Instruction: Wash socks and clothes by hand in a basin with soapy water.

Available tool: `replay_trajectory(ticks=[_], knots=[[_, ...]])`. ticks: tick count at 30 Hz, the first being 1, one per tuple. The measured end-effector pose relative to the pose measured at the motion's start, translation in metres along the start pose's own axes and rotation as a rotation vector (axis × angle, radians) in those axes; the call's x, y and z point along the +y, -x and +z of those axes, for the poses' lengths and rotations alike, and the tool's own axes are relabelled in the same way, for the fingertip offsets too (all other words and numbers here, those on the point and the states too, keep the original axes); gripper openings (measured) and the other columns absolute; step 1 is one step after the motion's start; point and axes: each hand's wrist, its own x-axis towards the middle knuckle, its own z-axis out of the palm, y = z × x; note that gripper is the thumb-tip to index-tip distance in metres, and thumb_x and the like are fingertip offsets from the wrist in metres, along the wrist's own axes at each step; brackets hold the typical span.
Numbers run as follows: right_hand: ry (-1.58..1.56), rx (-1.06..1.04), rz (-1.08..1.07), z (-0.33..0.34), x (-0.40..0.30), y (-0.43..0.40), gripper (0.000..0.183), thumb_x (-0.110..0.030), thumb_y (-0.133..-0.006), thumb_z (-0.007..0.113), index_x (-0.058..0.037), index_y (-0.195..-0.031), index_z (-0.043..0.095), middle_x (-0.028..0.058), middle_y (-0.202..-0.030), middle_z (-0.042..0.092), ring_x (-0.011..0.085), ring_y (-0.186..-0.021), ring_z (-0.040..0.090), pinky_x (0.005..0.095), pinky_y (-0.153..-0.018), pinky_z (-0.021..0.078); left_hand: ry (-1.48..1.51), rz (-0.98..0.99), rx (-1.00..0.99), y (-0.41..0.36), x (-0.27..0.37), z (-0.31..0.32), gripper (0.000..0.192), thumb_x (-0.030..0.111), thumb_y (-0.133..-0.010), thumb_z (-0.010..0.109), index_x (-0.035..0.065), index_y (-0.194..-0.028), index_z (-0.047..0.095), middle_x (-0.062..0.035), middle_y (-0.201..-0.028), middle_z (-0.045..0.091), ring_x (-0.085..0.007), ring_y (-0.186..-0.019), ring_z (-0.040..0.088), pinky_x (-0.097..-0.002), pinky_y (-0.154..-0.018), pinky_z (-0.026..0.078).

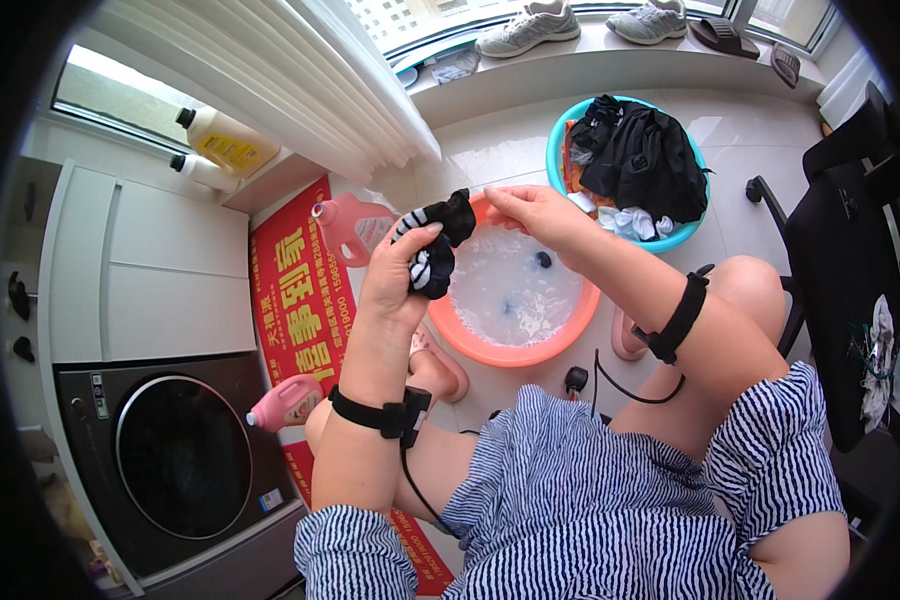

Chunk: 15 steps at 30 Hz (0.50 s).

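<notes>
My left hand (401,274) grips a bundle of wet-looking black socks (439,244) with white stripes, above the left rim of an orange plastic basin (480,349). My right hand (529,214) is over the basin's upper edge, fingers bent and thumb near the fingertips, apart from the socks; no item shows in it. Cloudy, sudsy water (495,277) fills much of the basin, and a small dark piece of fabric (544,259) pokes through its surface. Beyond the right hand stands a turquoise basin (551,150) heaped with black clothes (637,161) and white and orange fabric.
Two pink detergent jugs (356,229) (289,403) stand left on a red printed mat (270,262). A front-loading washing machine (184,457) is at the left, a black chair (832,262) at the right. Shoes (532,30) line the windowsill. Black straps with cables circle both forearms.
</notes>
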Motion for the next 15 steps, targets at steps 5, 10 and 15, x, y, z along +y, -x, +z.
replay_trajectory(ticks=[5,10,15], knots=[[-0.078,-0.017,-0.080,0.005,0.002,-0.001,0.028,-0.027,-0.090,0.061,-0.0060,-0.108,0.065,-0.0019,-0.086,0.063,0.0046,-0.078,0.051,0.0219,-0.073,0.0401,-0.169,-0.035,-0.065,0.004,-0.002,0.003,0.023,0.004,-0.079,0.063,0.0033,-0.102,0.061,-0.0050,-0.089,0.064,-0.0124,-0.077,0.061,-0.0235,-0.068,0.050],[-0.331,-0.047,0.029,0.001,0.001,-0.003,0.020,-0.022,-0.090,0.054,-0.0052,-0.096,0.062,0.0040,-0.091,0.063,0.0119,-0.088,0.056,0.0277,-0.080,0.0437,-0.289,-0.082,-0.081,0.010,-0.001,0.011,0.015,-0.003,-0.074,0.059,0.0026,-0.087,0.061,-0.0054,-0.088,0.061,-0.0128,-0.077,0.060,-0.0247,-0.066,0.049],[-0.625,0.007,0.177,-0.002,-0.001,-0.004,0.022,-0.030,-0.091,0.052,-0.0104,-0.093,0.060,0.0030,-0.088,0.063,0.0136,-0.084,0.057,0.0304,-0.081,0.0433,-0.247,-0.029,-0.048,0.006,-0.001,0.008,0.016,-0.007,-0.068,0.051,0.0024,-0.080,0.057,-0.0063,-0.087,0.058,-0.0158,-0.072,0.056,-0.0246,-0.064,0.046]])
